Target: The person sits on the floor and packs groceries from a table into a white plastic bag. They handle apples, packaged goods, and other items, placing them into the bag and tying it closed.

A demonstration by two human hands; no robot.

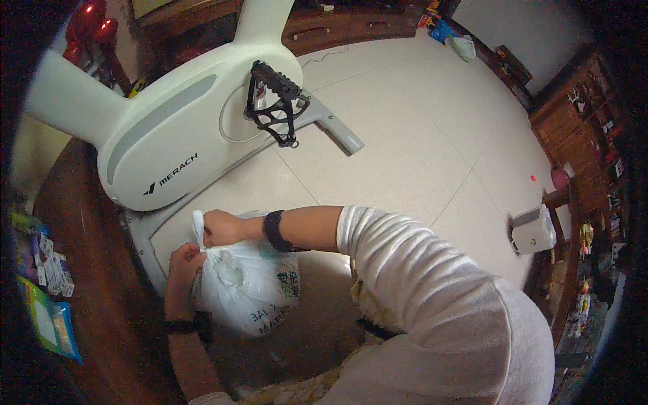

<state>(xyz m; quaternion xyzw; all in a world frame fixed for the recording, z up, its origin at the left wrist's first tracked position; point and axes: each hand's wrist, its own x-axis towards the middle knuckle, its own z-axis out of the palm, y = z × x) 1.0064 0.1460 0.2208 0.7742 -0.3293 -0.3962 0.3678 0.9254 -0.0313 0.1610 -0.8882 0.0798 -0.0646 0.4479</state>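
Observation:
A full white plastic bag (243, 288) bearing dark printing hangs in front of me, below both hands. Its top is gathered into a twisted neck that sticks up as a short tail. My right hand (223, 228) is closed around the upper part of this neck. Just below and to the left, my left hand (187, 258) pinches the bag where the plastic bunches together. The bag's contents show only as vague pale shapes through the film. Each wrist wears a black band.
A white Merach exercise bike (152, 136) stands ahead, its black pedal (276, 104) jutting out over the tiled floor (395, 152). Packets (50, 324) lie on the dark wooden surface (101, 283) at left. At right are a white bin (534, 232) and wooden shelves (572, 121).

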